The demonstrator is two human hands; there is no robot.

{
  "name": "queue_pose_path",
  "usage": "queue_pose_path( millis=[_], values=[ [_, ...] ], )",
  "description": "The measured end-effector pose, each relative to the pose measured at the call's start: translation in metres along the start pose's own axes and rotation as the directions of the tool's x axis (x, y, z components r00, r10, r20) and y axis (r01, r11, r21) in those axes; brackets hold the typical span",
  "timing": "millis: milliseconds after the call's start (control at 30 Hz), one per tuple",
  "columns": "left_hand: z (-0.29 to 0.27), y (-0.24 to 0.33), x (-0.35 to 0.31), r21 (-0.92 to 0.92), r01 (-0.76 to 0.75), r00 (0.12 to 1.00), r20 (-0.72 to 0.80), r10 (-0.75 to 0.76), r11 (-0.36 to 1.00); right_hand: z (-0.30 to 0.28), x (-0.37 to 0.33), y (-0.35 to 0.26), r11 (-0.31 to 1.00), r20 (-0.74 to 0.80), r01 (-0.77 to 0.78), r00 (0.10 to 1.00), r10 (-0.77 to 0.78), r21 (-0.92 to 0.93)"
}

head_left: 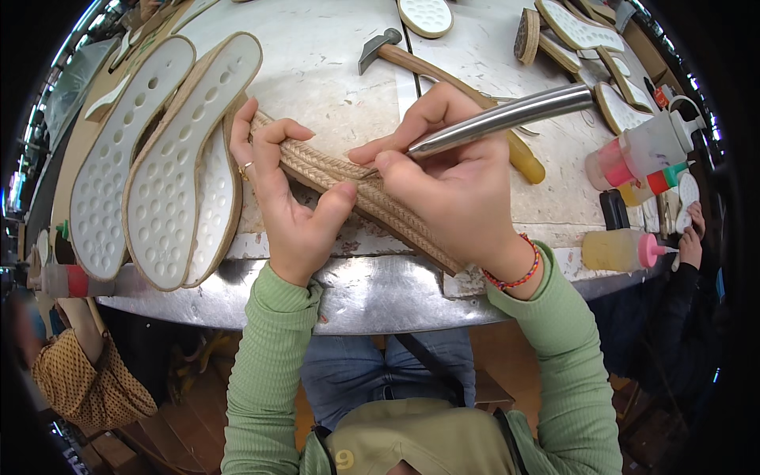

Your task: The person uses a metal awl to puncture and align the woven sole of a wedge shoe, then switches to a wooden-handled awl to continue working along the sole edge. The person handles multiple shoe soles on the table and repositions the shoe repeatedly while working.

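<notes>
A shoe sole edged with braided jute [412, 220] slants across the worktable in front of me, its braided side turned up. My left hand [293, 198] grips its far-left part, thumb on the near side and fingers over the far side. Between the thumb and fingers of my right hand [455, 174] is a metal-handled awl [507, 119], its thin tip touching the braid near my left thumb. My right hand covers part of the braid. Left of my hands lean several white-bottomed soles [166, 202] with round dimples.
Beyond my hands lies a hammer [427, 67] with a wooden handle. To the right are a squeeze bottle with a pink cap [621, 251], a clear bottle with pink liquid [633, 154] and more soles [582, 32]. A metal edge [356, 297] borders the table; people sit at both sides.
</notes>
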State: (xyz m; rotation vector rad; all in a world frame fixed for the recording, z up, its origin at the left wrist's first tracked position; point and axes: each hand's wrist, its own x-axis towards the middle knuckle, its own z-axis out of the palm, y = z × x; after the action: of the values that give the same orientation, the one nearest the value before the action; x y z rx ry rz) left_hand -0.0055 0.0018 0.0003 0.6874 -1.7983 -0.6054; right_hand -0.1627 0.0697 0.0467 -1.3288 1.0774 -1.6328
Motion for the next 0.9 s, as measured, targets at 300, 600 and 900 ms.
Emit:
queue_pose_path(
  millis=[300,600,900],
  values=[
    [0.0032,0.0018,0.0005,0.007,0.033,0.999,-0.02,-0.033,0.999,0.0017,-0.0006,0.0036,0.996,0.023,0.071,0.997,-0.07,-0.053],
    [0.0033,0.0026,0.0,0.004,0.039,0.999,-0.008,-0.039,0.999,-0.005,0.0021,0.0023,1.0,0.006,0.011,1.0,-0.011,0.027],
    [0.0043,0.0038,-0.001,0.007,0.043,0.999,-0.025,-0.043,0.999,-0.0032,-0.0013,-0.0002,1.0,0.021,-0.009,1.0,0.009,-0.023]
  ],
)
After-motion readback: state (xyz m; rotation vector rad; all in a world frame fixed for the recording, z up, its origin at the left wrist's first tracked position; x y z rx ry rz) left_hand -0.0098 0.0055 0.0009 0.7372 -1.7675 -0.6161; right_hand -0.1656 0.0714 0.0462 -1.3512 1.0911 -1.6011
